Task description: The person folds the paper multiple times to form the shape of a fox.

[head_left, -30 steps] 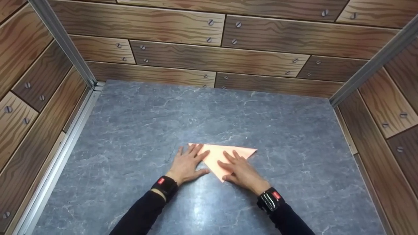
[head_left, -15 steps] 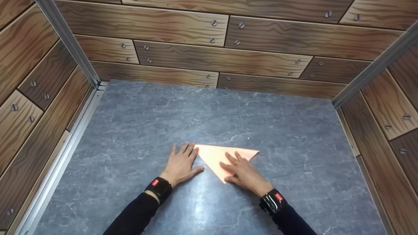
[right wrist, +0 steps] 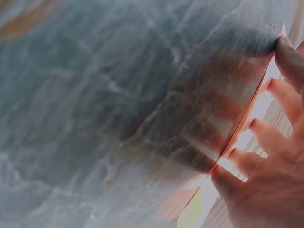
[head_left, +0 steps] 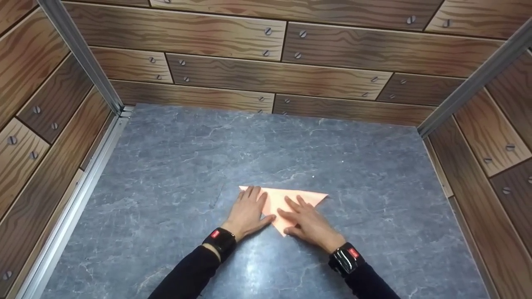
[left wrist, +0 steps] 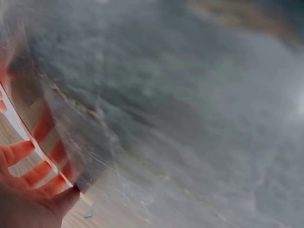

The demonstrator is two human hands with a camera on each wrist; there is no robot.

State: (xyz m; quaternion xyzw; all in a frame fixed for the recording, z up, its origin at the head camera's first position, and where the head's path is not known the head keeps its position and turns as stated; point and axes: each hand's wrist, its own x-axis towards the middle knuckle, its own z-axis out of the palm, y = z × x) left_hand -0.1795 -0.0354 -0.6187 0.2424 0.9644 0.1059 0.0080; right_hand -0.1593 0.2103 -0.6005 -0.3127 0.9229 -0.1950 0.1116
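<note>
Peach-coloured paper (head_left: 274,198), a triangle that looks folded, lies flat on the grey marbled bench (head_left: 208,149), directly beneath the fingers of both hands. Its longest edge, the long axis, runs left to right on the far side, the right end slightly nearer the person; the opposite corner points back toward the body. Across the left end lies the left hand (head_left: 246,213), fingers extended and pinching nothing, the tips just short of the long edge, the thumb reaching to the slanting left side. Over the right part rests the right hand (head_left: 314,225), fingers spread apart and slightly bent, clamped on nothing, the thumb beside the near corner. Neither hand is nearer overall, since both touch the sheet, but the near corner belongs to the right thumb. That corner against the long far edge seems the relation that matters most; the right-hand corner sticks out past the fingers, uncovered.
</note>
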